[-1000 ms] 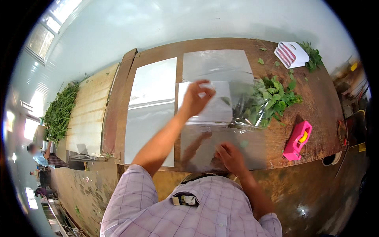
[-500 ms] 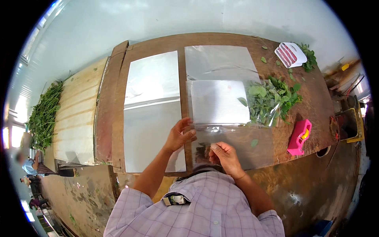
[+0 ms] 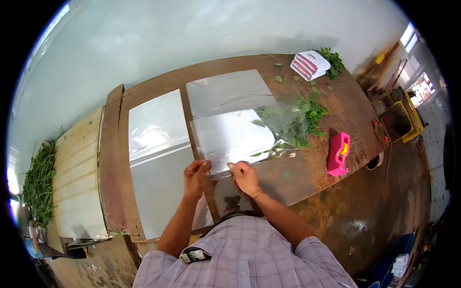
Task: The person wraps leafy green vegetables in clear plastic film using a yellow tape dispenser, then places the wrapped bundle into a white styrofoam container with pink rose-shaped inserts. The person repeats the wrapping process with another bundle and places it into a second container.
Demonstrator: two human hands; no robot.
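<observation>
My left hand [image 3: 194, 178] pinches the near edge of a clear plastic bag [image 3: 220, 168] at its left corner. Beside it, my right hand [image 3: 246, 177] has thumb and fingers closed on the same edge. Lying flat under the clear film is a white ribbed sheet [image 3: 234, 137]. Leafy green stems [image 3: 290, 125] reach from the sheet's right side, partly covered by the film, with leaves spilling onto the wooden table [image 3: 331, 108]. How the stems lie against the sheet is partly hidden by glare.
Flat stacks of clear plastic bags [image 3: 165, 192] lie to the left, with more plastic [image 3: 225, 89] behind. A pink tape dispenser [image 3: 338, 154] stands at right. Farther back is a folded white-and-red pack [image 3: 311, 66]. Cut greens [image 3: 38, 182] pile beyond a pale panel [image 3: 79, 177].
Both my hands have closed on the bag's near edge; before, they were apart, the right one nearer my body. The bag with the sheet is tilted and slightly lifted. My view has turned right.
</observation>
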